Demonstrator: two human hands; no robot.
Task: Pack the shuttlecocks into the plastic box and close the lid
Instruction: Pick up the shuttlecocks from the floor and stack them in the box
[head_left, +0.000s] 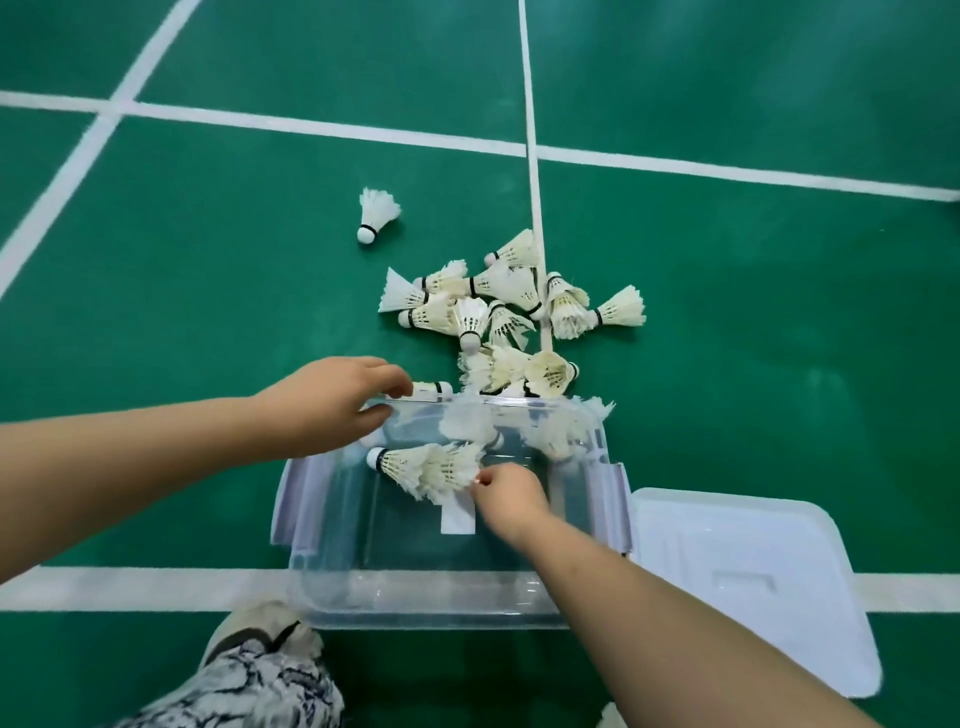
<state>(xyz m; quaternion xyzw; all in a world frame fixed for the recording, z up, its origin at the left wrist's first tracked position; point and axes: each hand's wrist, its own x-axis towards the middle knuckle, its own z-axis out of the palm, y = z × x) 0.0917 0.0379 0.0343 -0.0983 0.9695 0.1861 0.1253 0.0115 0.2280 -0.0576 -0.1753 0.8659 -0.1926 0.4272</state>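
Shuttlecocks lie heaped on the green court floor just beyond the clear plastic box's far rim; right hand pinches the feathers of a nested shuttlecock pair inside the box; left hand curls at its far left corner, grip unclear; lid lies beside its right edge.

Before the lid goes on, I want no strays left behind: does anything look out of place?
Yes. One lone shuttlecock lies on the green floor apart from the pile, beyond it to the left. Ragged feathers poke past the far right corner of the plastic box.
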